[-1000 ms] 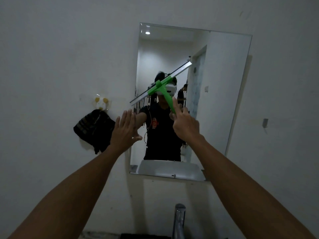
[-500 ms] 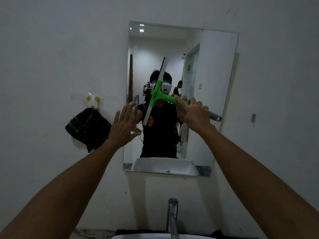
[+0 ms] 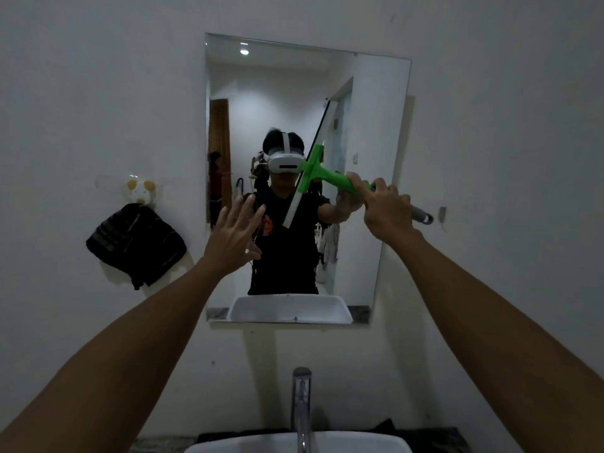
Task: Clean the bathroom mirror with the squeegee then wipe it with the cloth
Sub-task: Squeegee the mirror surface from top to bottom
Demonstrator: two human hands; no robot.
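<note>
1. The mirror (image 3: 369, 103) is hanging on the wall above the sink (image 3: 297, 444). The blade of the squeegee (image 3: 322, 173) is standing nearly upright over its middle right part. Whether the rubber edge is lying flat on the glass I cannot tell. If it is tilting off, the stroke is likely leaving streaks or an unwiped band.
2. The squeegee is being gripped by the right hand (image 3: 387, 212), fingers curled round the green handle near its far end. That long lever is risking a twist, so the blade could be skating or chattering.
3. The left hand (image 3: 233, 235) is spread flat, holding nothing, at the mirror's lower left edge. Whether it is touching the glass is unclear. If so, it is probably printing fresh smudges for the wipe to remove.
4. The cloth (image 3: 135, 245) is hanging on the wall hook left of the mirror, well apart from both hands. Reaching for it with the squeegee in hand could be knocking the tap (image 3: 301, 410).
</note>
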